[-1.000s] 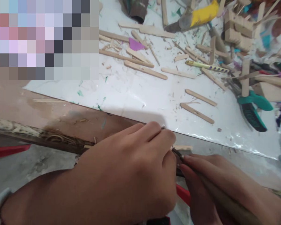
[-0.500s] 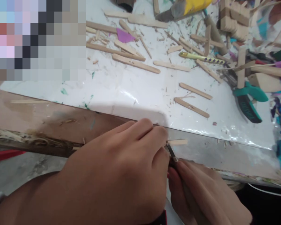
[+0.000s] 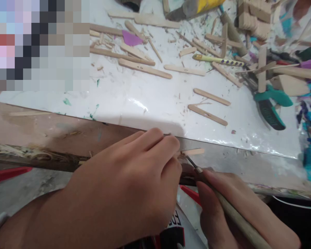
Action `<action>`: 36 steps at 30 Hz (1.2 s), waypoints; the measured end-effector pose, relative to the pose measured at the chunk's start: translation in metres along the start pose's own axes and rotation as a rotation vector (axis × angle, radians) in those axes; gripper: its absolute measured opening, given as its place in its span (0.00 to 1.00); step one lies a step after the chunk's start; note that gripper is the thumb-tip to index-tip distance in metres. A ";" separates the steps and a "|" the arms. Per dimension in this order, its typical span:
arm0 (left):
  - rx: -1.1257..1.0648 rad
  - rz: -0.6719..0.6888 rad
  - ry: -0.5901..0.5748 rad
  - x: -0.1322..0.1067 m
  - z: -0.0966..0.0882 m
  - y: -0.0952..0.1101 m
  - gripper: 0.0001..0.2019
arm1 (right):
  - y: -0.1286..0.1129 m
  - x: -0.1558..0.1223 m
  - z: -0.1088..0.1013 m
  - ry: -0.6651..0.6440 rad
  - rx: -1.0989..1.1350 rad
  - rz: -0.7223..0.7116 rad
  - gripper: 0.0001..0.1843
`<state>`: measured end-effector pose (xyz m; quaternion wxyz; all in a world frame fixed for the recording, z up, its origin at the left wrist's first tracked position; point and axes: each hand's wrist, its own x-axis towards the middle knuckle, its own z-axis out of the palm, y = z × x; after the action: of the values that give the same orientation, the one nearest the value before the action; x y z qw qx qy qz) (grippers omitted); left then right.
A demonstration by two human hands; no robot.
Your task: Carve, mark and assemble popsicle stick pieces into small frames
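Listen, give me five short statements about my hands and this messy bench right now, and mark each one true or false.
1. The right hand grips a wooden-handled tool. True.
2. The tool's metal tip points away from the small craft stick. False: the tip meets the stick right beside the left fingertips.
3. The left hand lies palm up. False: it is palm down, with its fingertips holding the stick at the table edge.
4. Green-handled pliers lie at the right of the white sheet. True.
5. The purple scrap touches the pliers. False: it lies far off, among the sticks at the back.
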<state>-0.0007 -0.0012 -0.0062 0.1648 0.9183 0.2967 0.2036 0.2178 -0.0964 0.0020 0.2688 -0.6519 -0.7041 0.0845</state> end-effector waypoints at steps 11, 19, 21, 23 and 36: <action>0.037 0.024 0.016 0.001 0.001 -0.001 0.08 | 0.005 0.024 -0.019 -0.237 -0.075 -0.082 0.13; 0.055 0.010 0.028 0.004 -0.002 0.000 0.08 | -0.002 0.029 -0.016 -0.190 -0.038 -0.065 0.15; 0.051 0.007 0.026 0.004 -0.002 0.000 0.08 | -0.006 0.037 -0.014 -0.196 -0.033 -0.102 0.14; 0.040 0.009 0.029 0.003 -0.001 0.000 0.09 | -0.010 0.047 -0.013 -0.222 -0.037 -0.187 0.09; 0.031 0.040 0.009 0.004 -0.001 -0.002 0.08 | 0.002 0.026 -0.009 -0.249 -0.113 -0.415 0.16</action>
<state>0.0010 0.0025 -0.0053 0.1453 0.9256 0.2822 0.2064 0.2239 -0.0727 0.0160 0.1544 -0.4918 -0.8543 0.0675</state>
